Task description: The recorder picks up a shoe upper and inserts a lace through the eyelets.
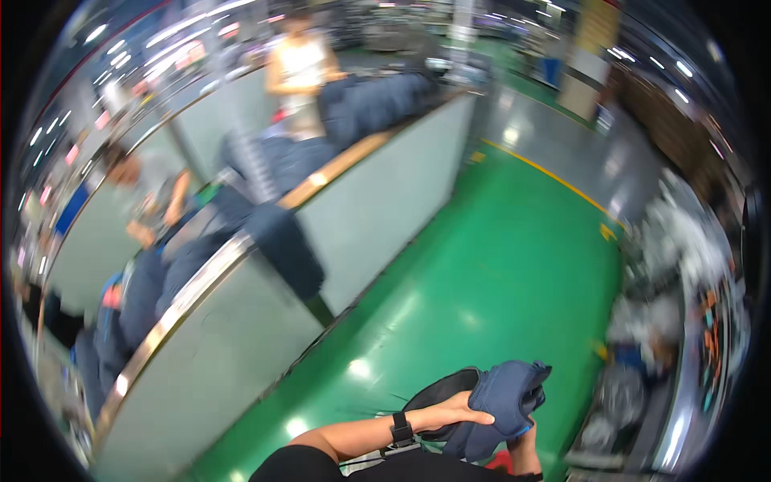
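Near the lower edge, a navy-blue padded fabric piece (499, 402) is held up in front of me, folded over on itself. A black curved part (444, 391) sticks out on its left side; its exact kind I cannot make out. My left hand (455, 410) grips the piece from the left, thumb laid on top and fingers closed round it. On the right side, my right hand (525, 444) holds it from below, its fingers partly hidden by the fabric. A black band with a small device (401, 430) is round my left wrist.
Left of me runs a long pale-walled workbench (393, 173) heaped with dark navy padded goods (373, 100). Two people (299, 68) stand behind it. Clear plastic bags (622, 394) and a metal-edged cart or shelf (679, 426) line the right. Green floor (514, 265) lies between.
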A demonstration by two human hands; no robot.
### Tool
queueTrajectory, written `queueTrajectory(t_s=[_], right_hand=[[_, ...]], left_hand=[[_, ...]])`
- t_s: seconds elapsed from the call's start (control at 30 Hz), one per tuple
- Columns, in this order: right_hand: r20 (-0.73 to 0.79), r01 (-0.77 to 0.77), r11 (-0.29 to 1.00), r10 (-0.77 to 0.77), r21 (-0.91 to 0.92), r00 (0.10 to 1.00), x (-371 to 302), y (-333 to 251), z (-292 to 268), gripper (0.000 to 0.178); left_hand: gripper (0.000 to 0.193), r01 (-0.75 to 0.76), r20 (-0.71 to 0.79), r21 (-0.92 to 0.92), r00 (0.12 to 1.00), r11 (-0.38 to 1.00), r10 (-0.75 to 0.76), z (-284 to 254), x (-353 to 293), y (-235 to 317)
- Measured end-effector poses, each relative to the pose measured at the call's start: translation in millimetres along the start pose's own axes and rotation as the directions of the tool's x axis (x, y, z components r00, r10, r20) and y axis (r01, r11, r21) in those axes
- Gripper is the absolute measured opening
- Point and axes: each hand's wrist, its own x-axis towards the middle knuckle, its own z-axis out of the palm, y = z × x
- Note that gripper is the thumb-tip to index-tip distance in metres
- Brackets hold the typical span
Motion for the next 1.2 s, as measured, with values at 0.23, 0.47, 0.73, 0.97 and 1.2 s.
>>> queueTrajectory(t_s=[0.23,0.47,0.73,0.97,1.2], right_hand=[[-0.406,0.172,0.977,-0.106,0.129,0.907,-71,-35,-118,0.022],[-0.636,0.568,0.791,-0.32,0.228,0.702,-194,-64,-259,0.017],[-0.842,0.74,0.611,-0.212,0.281,0.496,-308,-25,-324,0.017],[-0.976,0.861,0.466,0.03,0.204,0.215,-352,11,-338,0.013],[-0.902,0.967,0.248,0.428,0.059,-0.054,-329,5,-384,0.015]], left_hand=[[0.055,0.269,0.119,0.232,0.946,0.935,-0.302,97,109,-13],[0.072,0.306,0.152,0.388,0.909,0.869,-0.388,234,212,-76],[0.061,0.105,0.536,0.631,0.657,0.769,-0.53,462,305,-169],[0.062,-0.579,0.864,0.494,0.413,0.649,-0.29,673,385,-305],[0.065,-0.923,0.967,0.231,0.253,0.306,0.032,862,408,-517]])
